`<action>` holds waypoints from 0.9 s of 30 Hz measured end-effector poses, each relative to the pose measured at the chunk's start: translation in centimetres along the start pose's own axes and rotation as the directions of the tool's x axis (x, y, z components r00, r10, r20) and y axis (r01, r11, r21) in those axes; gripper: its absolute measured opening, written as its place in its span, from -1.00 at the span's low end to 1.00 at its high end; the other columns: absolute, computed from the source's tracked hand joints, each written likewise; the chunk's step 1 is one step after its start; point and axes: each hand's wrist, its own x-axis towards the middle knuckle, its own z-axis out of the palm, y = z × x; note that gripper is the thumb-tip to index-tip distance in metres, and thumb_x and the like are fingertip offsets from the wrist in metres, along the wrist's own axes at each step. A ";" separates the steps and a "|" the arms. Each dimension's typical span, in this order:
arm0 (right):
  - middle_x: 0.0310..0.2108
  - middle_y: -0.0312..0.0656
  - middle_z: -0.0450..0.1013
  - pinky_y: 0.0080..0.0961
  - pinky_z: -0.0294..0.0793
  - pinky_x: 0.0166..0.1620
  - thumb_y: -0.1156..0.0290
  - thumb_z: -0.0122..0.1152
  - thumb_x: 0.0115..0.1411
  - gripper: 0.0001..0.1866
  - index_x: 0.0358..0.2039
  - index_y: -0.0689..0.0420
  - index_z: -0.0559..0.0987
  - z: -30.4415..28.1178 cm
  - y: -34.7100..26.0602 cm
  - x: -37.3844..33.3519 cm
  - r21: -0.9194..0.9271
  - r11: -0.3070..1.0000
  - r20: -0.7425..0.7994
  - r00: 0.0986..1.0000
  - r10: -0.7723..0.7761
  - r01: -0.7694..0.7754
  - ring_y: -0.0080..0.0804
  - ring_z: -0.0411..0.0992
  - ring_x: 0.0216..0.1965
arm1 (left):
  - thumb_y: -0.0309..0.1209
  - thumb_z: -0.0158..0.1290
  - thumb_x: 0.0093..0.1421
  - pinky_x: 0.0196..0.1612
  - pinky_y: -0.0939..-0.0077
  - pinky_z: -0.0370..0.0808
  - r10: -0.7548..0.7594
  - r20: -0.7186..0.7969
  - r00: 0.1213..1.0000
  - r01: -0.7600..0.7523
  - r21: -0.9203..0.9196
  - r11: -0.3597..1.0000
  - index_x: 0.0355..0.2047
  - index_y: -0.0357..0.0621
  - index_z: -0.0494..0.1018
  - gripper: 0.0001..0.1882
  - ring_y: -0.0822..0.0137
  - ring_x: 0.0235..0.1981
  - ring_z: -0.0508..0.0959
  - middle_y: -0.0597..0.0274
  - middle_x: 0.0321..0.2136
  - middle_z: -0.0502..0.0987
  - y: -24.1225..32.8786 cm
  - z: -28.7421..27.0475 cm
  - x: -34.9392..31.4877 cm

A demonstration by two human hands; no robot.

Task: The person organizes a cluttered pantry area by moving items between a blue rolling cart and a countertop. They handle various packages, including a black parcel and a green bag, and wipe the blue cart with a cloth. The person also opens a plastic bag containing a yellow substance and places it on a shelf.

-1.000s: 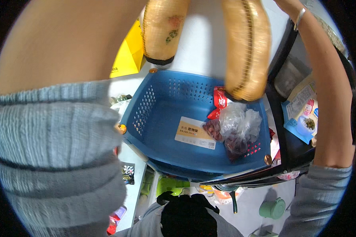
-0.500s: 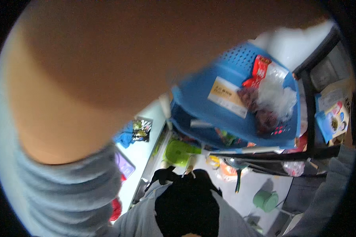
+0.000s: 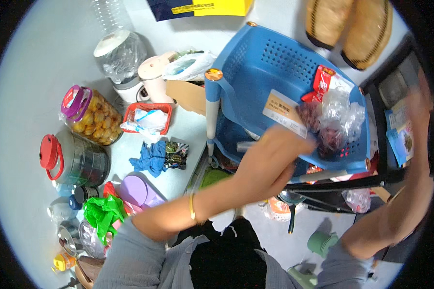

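Note:
My left hand (image 3: 280, 156), with a gold bangle on its wrist, hangs over the near edge of a blue plastic basket (image 3: 248, 72). Motion smears its fingers, so I cannot make out any grip. A pale label card (image 3: 280, 110) on the basket lies just beyond the hand. Inside the basket are a clear plastic bag (image 3: 342, 106) with dark reddish contents and a red packet (image 3: 323, 79). At the far right, my right hand (image 3: 416, 108) is raised beside the black rack, blurred too, near a blue-and-white package (image 3: 399, 139).
On the left, a white table (image 3: 185, 139) bears a jar of yellow fruit (image 3: 94, 118), a red-lidded jar (image 3: 82, 161), a red basket (image 3: 166, 107) and a blue cloth (image 3: 149, 159). A black rack (image 3: 337, 185) borders the right. Slippers (image 3: 366, 33) are at the top.
My left arm, which covered the upper left of the view, has dropped to the blue basket, uncovering the table. My right hand and forearm have come into view at the right.

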 end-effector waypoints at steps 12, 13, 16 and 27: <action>-0.05 0.00 0.35 -0.40 0.36 -0.04 0.43 0.12 0.06 -0.46 0.07 0.16 0.24 31.5 -9.6 -36.6 0.531 0.487 0.847 0.442 -0.295 -0.694 -0.22 0.36 -0.03 | -0.58 -0.04 -0.10 -0.11 0.19 0.34 -0.903 0.237 0.359 0.786 0.444 0.430 -0.29 -0.14 0.46 -0.70 0.06 -0.19 0.42 0.09 -0.36 0.47 6.8 6.0 -43.3; -0.07 -0.01 0.36 -0.39 0.37 -0.05 0.40 0.13 0.05 -0.46 0.07 0.17 0.25 32.8 -10.1 -38.4 0.530 0.507 0.848 0.412 -0.334 -0.680 -0.20 0.38 -0.06 | -0.55 -0.03 -0.10 -0.11 0.15 0.33 -0.886 0.269 0.378 0.737 0.492 0.464 -0.28 -0.13 0.46 -0.70 0.07 -0.17 0.42 0.09 -0.35 0.47 6.7 6.9 -45.8; -0.07 0.00 0.36 -0.38 0.36 -0.03 0.35 0.16 0.04 -0.42 0.08 0.16 0.23 37.7 -10.4 -43.1 0.432 0.525 0.895 0.277 -0.350 -0.733 -0.20 0.38 -0.06 | -0.33 0.03 -0.11 -0.03 0.05 0.25 -0.853 0.414 0.317 0.580 0.628 0.520 -0.19 -0.03 0.47 -0.61 0.11 -0.05 0.39 0.05 -0.22 0.47 5.4 9.0 -53.1; 0.10 0.10 0.18 -0.34 0.21 0.12 0.28 0.29 -0.06 -0.16 0.16 0.31 0.07 58.9 -15.7 -56.0 0.183 0.408 0.983 0.160 -0.091 -0.894 -0.08 0.17 0.13 | -0.08 -0.12 0.10 0.03 -0.05 0.10 -0.760 0.615 -0.209 0.452 0.751 0.483 -0.07 0.06 0.30 -0.58 0.24 0.07 0.17 0.34 -0.05 0.32 -1.3 11.6 -70.5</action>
